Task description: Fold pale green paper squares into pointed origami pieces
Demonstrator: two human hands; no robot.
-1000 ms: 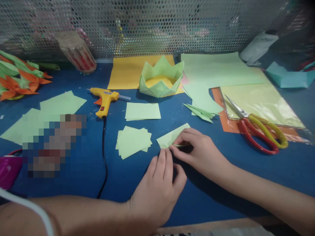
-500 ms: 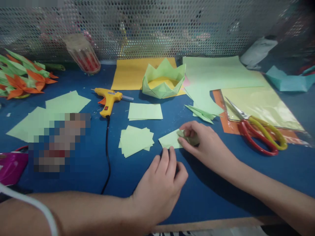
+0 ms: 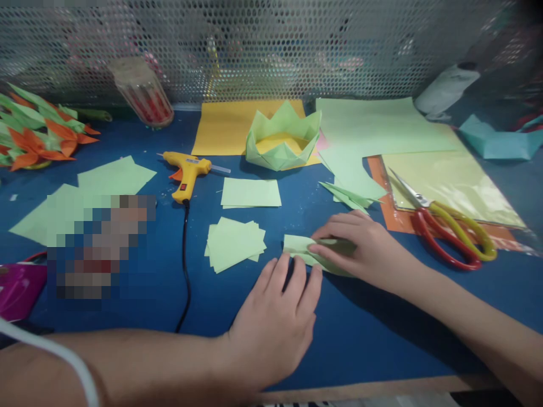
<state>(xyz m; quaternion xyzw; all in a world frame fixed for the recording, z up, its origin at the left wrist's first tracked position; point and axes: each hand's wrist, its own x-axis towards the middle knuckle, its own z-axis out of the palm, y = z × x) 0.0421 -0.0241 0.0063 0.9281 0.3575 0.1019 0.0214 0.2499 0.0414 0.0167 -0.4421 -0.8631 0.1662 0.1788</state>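
A small light green sheet of paper [image 3: 298, 243] lies on the blue tabletop, its left part lifted into a fold. My right hand [image 3: 360, 240] pinches it between thumb and fingers, hiding its right end. From the near side, my left hand [image 3: 278, 314] rests its fingertips along the paper's lower edge, fingers apart and not wrapped round it. Left of the hands is a loose stack of green paper pieces [image 3: 235, 244]. Behind that stack lie neatly squared green rectangles [image 3: 251, 193]. Folded green paper strips [image 3: 350, 195] sit just beyond my right hand.
A yellow glue gun [image 3: 189, 169] with a black cord lies left. A pointed green paper ring [image 3: 282, 152] stands at the back. Scissors [image 3: 441, 220] rest on wrapped yellow paper [image 3: 453, 181] at right. Orange-and-green paper flowers [image 3: 38, 135] and a jar [image 3: 144, 93] are at back left.
The paper has swung from slanted to nearly level, and a raised fold now shows along it. My right fingers have straightened over it; my left fingers have spread and shifted slightly right.
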